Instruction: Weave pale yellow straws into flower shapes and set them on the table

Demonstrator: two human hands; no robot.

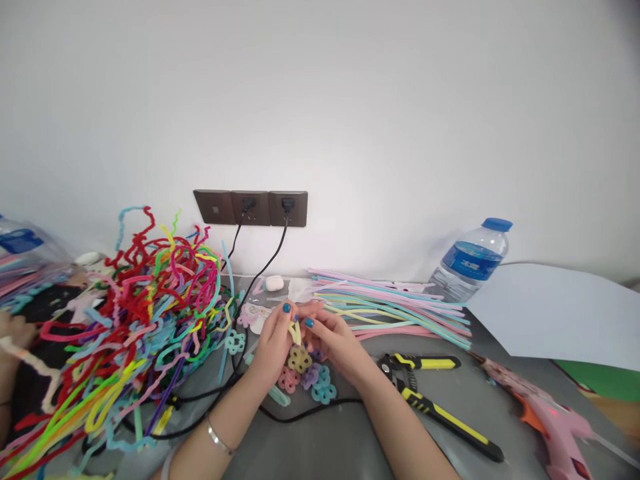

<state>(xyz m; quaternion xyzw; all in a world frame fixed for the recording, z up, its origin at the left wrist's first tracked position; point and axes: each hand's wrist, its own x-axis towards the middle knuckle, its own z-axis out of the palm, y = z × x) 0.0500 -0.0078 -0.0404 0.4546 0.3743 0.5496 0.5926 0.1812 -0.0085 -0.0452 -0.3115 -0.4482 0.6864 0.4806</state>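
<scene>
While 2 hands [273,340] [336,341] meet around yellow chenille [296,333], flowers [324,387] cluster below.

A clear water bottle [473,260] with a blue cap stands at the far edge of the counter [320,443], toward its right corner, beside a large white sheet [560,313]. A small white case [274,283] lies near that edge's middle. On the wall [350,120] above, dark socket plates [216,207] hold black plugs [289,204] with cords [275,252] dropping to the counter. Another bottle [20,240] shows at far left.
</scene>
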